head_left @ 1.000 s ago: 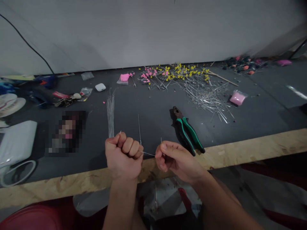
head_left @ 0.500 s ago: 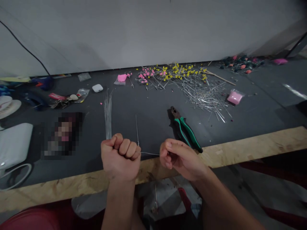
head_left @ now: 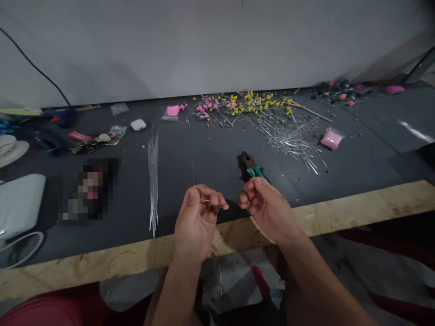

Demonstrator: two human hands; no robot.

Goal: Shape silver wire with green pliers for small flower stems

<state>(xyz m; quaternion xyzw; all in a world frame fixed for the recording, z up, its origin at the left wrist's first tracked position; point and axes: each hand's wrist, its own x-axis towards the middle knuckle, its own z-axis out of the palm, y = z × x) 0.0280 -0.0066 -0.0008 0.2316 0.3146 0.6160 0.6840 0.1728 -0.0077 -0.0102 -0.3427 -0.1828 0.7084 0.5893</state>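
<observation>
A thin wire (head_left: 205, 200) runs between my two hands above the table's front edge. Its left part is pinched in my left hand (head_left: 200, 215), whose other fingers are loosely curled. My right hand (head_left: 267, 206) holds the other end between thumb and fingers. Behind my right hand lie pliers (head_left: 253, 166) with green and black handles, their grips partly covered. Just beyond my left hand, a single upright-lying wire piece (head_left: 193, 174) shows on the table. A bundle of straight wires (head_left: 153, 181) lies to the left.
Wires with yellow (head_left: 251, 102) and pink tips and a loose wire pile (head_left: 288, 140) lie at the back. Around them are a pink packet (head_left: 332, 138), a white case (head_left: 138, 125), keys (head_left: 89, 144) and a white device (head_left: 22, 203). A wooden strip (head_left: 102, 267) edges the table.
My left hand has moved right and its fist has loosened, baring the lower end of the wire bundle. My right hand has risen slightly and now covers more of the pliers.
</observation>
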